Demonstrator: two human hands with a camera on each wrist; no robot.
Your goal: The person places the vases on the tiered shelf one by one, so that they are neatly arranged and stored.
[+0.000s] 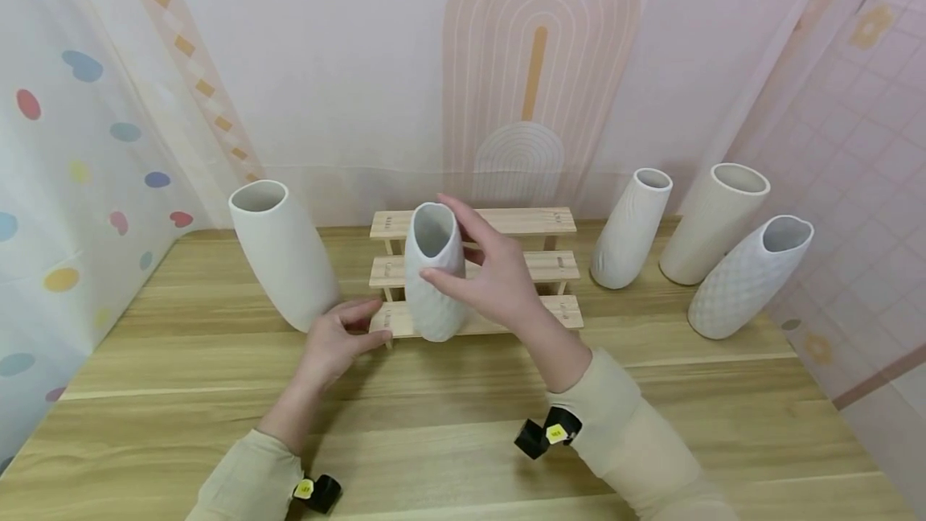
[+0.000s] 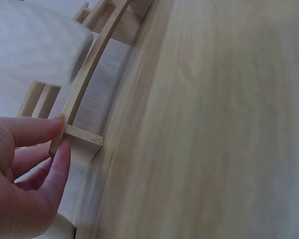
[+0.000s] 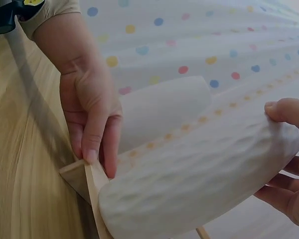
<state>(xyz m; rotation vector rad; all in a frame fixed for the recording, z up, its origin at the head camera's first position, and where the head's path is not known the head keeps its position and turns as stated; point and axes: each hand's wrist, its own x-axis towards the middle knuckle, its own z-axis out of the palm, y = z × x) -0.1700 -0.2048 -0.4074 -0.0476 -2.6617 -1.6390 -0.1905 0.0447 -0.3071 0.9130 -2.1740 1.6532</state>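
My right hand [image 1: 499, 268] grips a white vase [image 1: 436, 296] with a dimpled surface near its rim, thumb in front and fingers behind. The vase is upright at the left part of a three-tier wooden stand [image 1: 506, 320], its base overlapping the lowest step in the head view. In the right wrist view the base of the dimpled vase [image 3: 199, 174] is right at the step's board. With thumb and fingers my left hand [image 1: 340, 340] pinches the left end of that lowest step, as the left wrist view shows at the wooden board [image 2: 92, 64].
A tall smooth white vase [image 1: 285, 264] stands left of the stand, close behind my left hand. At the right are a swirled vase [image 1: 629, 235], a ribbed cylindrical vase [image 1: 709, 231] and a diamond-textured vase [image 1: 741, 288]. A printed curtain [image 1: 347, 63] hangs behind the wooden table [image 1: 434, 441].
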